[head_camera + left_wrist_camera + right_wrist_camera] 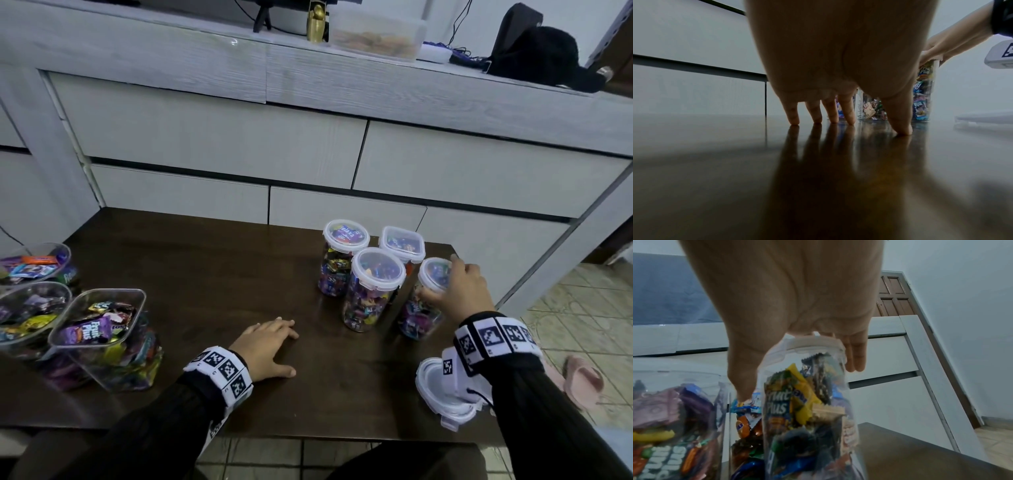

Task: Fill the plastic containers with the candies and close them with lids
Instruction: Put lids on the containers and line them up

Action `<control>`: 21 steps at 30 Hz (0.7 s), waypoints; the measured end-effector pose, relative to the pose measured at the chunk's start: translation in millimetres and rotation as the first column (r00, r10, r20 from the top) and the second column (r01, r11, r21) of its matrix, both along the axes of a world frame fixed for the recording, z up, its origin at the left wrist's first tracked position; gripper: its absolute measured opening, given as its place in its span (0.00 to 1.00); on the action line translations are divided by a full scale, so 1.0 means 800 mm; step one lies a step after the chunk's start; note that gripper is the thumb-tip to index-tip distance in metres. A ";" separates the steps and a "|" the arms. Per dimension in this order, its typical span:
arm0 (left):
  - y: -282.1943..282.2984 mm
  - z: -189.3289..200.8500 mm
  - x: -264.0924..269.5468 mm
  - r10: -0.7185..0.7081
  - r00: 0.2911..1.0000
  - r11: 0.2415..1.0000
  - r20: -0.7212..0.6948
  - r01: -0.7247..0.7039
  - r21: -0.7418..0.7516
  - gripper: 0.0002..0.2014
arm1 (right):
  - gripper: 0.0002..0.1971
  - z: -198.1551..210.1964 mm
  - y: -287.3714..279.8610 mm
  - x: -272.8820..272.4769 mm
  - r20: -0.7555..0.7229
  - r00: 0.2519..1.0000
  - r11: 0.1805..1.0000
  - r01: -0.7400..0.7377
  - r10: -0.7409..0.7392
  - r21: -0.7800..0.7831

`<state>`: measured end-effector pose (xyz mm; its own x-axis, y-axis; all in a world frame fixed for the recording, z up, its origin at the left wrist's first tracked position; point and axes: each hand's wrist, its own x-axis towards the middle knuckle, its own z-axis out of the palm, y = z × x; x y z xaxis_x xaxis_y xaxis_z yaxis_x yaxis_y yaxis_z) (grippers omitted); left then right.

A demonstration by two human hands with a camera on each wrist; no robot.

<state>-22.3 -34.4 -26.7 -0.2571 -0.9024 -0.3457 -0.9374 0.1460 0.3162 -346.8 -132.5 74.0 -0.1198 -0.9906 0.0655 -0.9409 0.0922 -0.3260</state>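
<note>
- While the right hand (460, 291) sat over the lid (435, 274) of the jar (419, 317) at the right of the frame, thumb on one side of the rim and fingers curled down the far side, the step in hand looked like pressing that lid shut.
- Pressing evenly round the rim, rather than on one edge, would probably seat it without tipping the tall jar.
- That jar stood packed with candies, just beside three other lidded jars (373, 291) in the centre right of the head view.
- The left hand (265, 346) lay flat on the table (205, 274), fingers spread and holding nothing; moving it to steady the jar's body would likely help.
- Three open tubs (106, 339) of candies waited at the lower left, still without lids.
- Spare lids (442, 394) lay stacked at the lower right, under the right wrist, within easy reach for those.
</note>
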 end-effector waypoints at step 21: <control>0.100 0.215 0.179 0.309 0.827 0.950 0.470 -0.295 -0.104 0.72 | 0.42 -0.073 0.090 -0.102 -0.167 0.977 0.916 0.185 -0.133 0.355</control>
<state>121.0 45.9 145.4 0.2193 -0.9183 -0.3296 -0.9696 -0.1674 -0.1785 -428.7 -60.3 15.7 -0.2937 -0.9165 -0.2716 -0.9365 0.3328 -0.1102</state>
